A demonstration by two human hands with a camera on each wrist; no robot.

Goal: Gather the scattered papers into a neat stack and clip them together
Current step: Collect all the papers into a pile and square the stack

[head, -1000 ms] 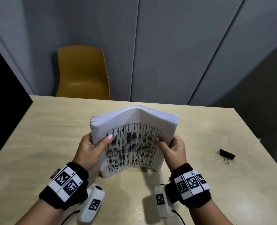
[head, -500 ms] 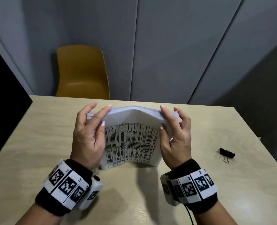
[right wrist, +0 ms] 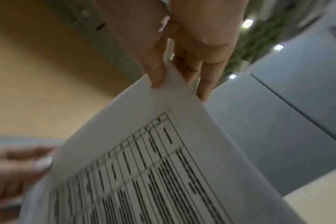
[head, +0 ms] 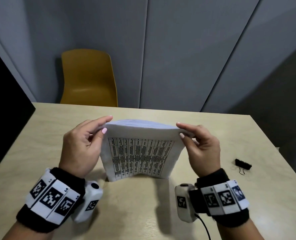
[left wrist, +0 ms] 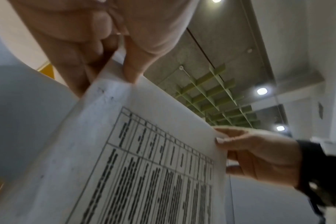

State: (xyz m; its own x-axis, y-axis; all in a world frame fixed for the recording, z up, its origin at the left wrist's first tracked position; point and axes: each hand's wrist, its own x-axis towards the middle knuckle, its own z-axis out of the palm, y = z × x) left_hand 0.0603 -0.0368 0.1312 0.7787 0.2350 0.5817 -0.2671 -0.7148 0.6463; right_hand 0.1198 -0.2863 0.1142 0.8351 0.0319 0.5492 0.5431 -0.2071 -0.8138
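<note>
A thick stack of white papers (head: 140,153) with a printed table on its near face stands on its bottom edge on the wooden table (head: 39,135). My left hand (head: 84,146) pinches the stack's upper left corner between thumb and fingers. My right hand (head: 201,144) pinches the upper right corner the same way. The left wrist view shows my thumb on the top sheet (left wrist: 144,166); the right wrist view shows thumb and fingers either side of the paper stack (right wrist: 163,166). A black binder clip (head: 243,165) lies on the table to the right of my right hand.
A yellow chair (head: 89,78) stands behind the table's far edge. A black panel (head: 3,108) sits at the left edge of the table. Grey wall panels rise behind. The table's right edge runs just past the clip.
My hands slid up from the stack's sides to its top corners and spread apart. The bowed stack now stands straighter, its top edge flatter.
</note>
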